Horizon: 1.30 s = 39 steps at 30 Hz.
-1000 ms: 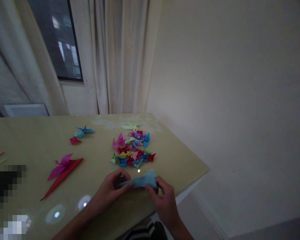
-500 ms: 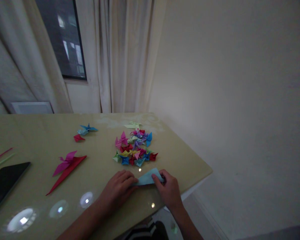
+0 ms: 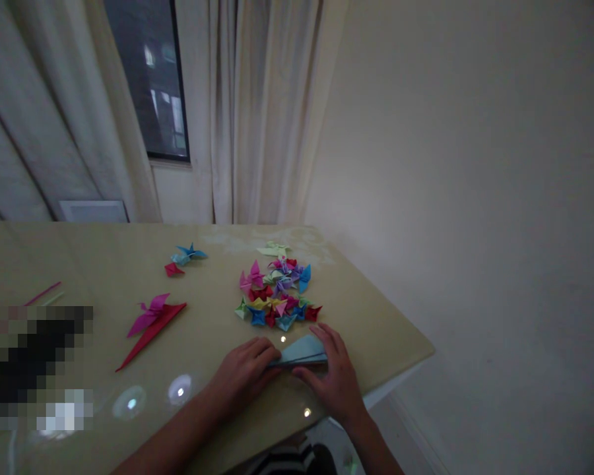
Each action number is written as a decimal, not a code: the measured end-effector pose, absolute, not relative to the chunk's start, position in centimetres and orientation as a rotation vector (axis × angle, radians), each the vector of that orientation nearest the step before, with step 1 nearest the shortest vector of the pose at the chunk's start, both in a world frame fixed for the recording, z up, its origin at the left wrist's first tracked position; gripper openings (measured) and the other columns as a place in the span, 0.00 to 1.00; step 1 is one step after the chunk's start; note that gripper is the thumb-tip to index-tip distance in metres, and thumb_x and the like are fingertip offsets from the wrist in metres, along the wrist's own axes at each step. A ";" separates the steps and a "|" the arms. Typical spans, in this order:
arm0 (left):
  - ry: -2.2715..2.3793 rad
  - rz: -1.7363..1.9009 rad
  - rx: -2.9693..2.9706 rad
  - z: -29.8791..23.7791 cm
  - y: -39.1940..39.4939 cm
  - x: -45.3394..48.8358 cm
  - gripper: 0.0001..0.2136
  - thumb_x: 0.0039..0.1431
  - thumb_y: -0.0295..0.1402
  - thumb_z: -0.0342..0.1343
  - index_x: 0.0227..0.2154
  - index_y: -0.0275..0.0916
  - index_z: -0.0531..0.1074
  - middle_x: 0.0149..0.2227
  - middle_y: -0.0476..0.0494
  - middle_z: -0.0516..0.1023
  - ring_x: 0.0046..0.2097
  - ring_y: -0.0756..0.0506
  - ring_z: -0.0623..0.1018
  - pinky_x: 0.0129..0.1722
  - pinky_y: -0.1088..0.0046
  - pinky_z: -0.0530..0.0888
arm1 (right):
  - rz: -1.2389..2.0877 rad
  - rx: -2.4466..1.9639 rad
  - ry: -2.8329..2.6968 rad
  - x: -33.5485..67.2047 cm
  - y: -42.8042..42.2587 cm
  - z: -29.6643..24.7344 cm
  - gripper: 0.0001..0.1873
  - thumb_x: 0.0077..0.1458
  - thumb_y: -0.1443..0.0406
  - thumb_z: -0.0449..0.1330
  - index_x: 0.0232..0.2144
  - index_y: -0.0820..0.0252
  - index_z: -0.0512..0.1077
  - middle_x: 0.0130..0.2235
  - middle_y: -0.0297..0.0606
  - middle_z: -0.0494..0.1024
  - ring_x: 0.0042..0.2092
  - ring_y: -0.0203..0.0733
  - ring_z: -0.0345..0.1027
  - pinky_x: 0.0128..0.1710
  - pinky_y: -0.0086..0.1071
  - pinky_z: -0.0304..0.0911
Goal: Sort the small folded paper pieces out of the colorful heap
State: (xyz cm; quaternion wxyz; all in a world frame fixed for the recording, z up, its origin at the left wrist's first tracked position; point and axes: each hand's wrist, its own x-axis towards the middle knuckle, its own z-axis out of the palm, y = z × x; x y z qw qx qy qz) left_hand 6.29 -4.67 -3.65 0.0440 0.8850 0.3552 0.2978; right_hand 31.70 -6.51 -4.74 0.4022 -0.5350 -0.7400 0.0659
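A light blue folded paper (image 3: 303,349) lies near the table's front edge, narrow at the left and wider at the right, with a slit showing between its layers. My left hand (image 3: 250,363) is closed on its narrow left tip. At the wide end, my right hand (image 3: 335,376) curls around the paper, fingers along the far right side and thumb at the near edge. Just beyond is a cluster of small folded paper pieces (image 3: 280,300) in many colours. Left of my hands, a magenta paper crane (image 3: 150,315) rests against a long red folded paper (image 3: 151,336).
Farther back lie a blue paper crane (image 3: 192,252) and a small red folded piece (image 3: 173,270). A pale green folded paper (image 3: 274,250) sits behind the cluster. Thin strips (image 3: 43,293) lie at the left, beside a blurred-out area. The table's right corner (image 3: 428,349) meets the wall side.
My right thumb has moved off the paper's top to its near edge, and the right fingers have spread along its end. The layers now show apart. The view has shifted slightly left.
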 end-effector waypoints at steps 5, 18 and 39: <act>1.117 0.915 2.663 -4.1 -4.8 6.5 0.08 0.66 0.33 0.62 0.46 0.44 0.74 0.43 0.46 0.82 0.43 0.44 0.82 0.42 0.70 0.78 | 0.217 -1.354 -1.848 31.7 -6.3 -4.8 0.42 0.53 0.50 0.74 0.66 0.53 0.68 0.62 0.48 0.75 0.63 0.59 0.70 0.64 0.52 0.68; 2.606 0.362 2.148 1.4 -0.9 -6.4 0.19 0.73 0.38 0.44 0.52 0.32 0.75 0.53 0.26 0.77 0.53 0.28 0.78 0.47 0.52 0.75 | 0.198 -1.339 -1.695 32.0 -6.3 -5.7 0.34 0.60 0.51 0.69 0.63 0.57 0.69 0.62 0.51 0.75 0.61 0.58 0.71 0.58 0.51 0.73; 1.371 1.462 2.230 -2.5 -0.2 -1.7 0.27 0.70 0.36 0.52 0.69 0.44 0.54 0.54 0.38 0.82 0.51 0.44 0.85 0.50 0.63 0.82 | 0.247 -1.061 -1.892 26.2 -4.9 2.2 0.13 0.70 0.62 0.60 0.54 0.54 0.75 0.53 0.45 0.79 0.57 0.51 0.72 0.60 0.45 0.67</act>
